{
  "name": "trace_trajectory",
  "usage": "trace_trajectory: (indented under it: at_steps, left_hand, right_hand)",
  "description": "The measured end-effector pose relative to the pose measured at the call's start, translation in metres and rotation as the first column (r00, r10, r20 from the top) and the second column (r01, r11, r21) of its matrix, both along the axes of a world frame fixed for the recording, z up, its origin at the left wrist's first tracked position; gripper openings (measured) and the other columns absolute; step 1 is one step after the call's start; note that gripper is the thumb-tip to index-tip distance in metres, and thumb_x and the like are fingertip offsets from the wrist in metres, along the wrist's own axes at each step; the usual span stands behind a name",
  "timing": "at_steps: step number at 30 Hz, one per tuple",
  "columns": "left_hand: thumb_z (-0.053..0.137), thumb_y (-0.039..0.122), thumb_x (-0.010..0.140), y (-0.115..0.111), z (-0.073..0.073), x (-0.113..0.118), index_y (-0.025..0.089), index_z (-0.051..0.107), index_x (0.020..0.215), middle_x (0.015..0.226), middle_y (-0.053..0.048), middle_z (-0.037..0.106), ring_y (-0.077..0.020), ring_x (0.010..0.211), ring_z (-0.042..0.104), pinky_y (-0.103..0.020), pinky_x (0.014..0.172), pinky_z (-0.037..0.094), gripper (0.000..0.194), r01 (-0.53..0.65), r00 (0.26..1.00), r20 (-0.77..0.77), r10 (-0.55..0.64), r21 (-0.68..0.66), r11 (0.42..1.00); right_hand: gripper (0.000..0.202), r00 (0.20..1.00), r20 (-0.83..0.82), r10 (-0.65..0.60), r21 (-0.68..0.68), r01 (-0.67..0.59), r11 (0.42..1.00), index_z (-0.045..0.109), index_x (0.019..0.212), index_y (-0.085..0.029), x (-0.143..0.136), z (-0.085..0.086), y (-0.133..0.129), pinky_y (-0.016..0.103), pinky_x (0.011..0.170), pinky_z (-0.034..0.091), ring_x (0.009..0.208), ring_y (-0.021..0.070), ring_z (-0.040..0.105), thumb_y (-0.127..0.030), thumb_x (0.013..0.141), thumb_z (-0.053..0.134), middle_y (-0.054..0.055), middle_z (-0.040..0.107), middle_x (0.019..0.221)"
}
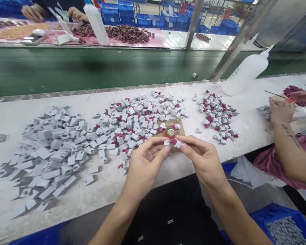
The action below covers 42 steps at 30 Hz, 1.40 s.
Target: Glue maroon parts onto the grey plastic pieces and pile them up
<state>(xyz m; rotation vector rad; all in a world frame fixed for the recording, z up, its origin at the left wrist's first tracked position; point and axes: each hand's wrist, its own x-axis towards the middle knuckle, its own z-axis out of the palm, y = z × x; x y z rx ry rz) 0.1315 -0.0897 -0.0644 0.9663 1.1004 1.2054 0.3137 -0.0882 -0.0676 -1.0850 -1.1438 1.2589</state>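
Note:
Between the fingertips of my left hand (150, 160) and my right hand (201, 156) is a small grey and dark red piece (172, 142). Each hand pinches one side of it. Just behind the piece, a small round orange-red container (171, 132) rests on a brown cardboard patch (182, 125). To the left lies a big pile of grey blocks (58, 146), which merges with a heap of grey blocks mixed with dark red parts (132, 117). A smaller grey and red pile (216, 114) sits to the right of the cardboard.
Beyond the white table (22, 107) runs a green belt (91, 68), with a metal post (234, 47) and a white bottle (246, 73) at the right. A person's hands (283, 110) work at far right. Blue bin (283, 217) below right.

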Motion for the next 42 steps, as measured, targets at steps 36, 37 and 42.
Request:
trace_trajectory:
  at_steps: [36,37,42]
  left_hand:
    - [0.080,0.030,0.105,-0.013,0.028,-0.038,0.026,0.083,0.112,0.105,-0.003,0.081,-0.0194,0.091,0.078,-0.030,0.081,0.064,0.008,0.229,0.942,-0.276,-0.193,0.106,0.968]
    - [0.078,0.030,0.106,-0.008,0.030,-0.041,0.026,0.083,0.113,0.105,-0.003,0.082,-0.0199,0.091,0.076,-0.031,0.082,0.063,0.009,0.232,0.913,-0.369,-0.173,0.123,0.965]
    - [0.072,0.037,0.104,0.038,0.041,-0.071,0.026,0.085,0.117,0.122,-0.008,0.084,-0.0304,0.110,0.073,-0.046,0.100,0.061,0.021,-0.081,0.575,-0.774,0.263,0.266,0.960]
  right_hand:
    - [0.019,0.919,0.233,0.317,0.030,-0.333,0.943,0.093,0.122,-0.038,0.003,0.033,-0.001,0.032,0.098,0.070,0.113,0.0229,0.085,-0.032,0.110,0.081,0.005,0.088,0.121]
    - [0.019,0.911,0.257,0.323,0.023,-0.340,0.940,0.093,0.124,-0.037,0.004,0.034,0.003,0.034,0.100,0.070,0.117,0.0244,0.085,-0.035,0.110,0.081,0.005,0.088,0.125]
    - [0.039,0.865,0.491,0.100,0.052,-0.144,0.988,0.087,0.140,-0.030,0.014,0.044,0.047,0.045,0.098,0.074,0.117,0.0315,0.086,-0.045,0.104,0.082,0.009,0.090,0.127]
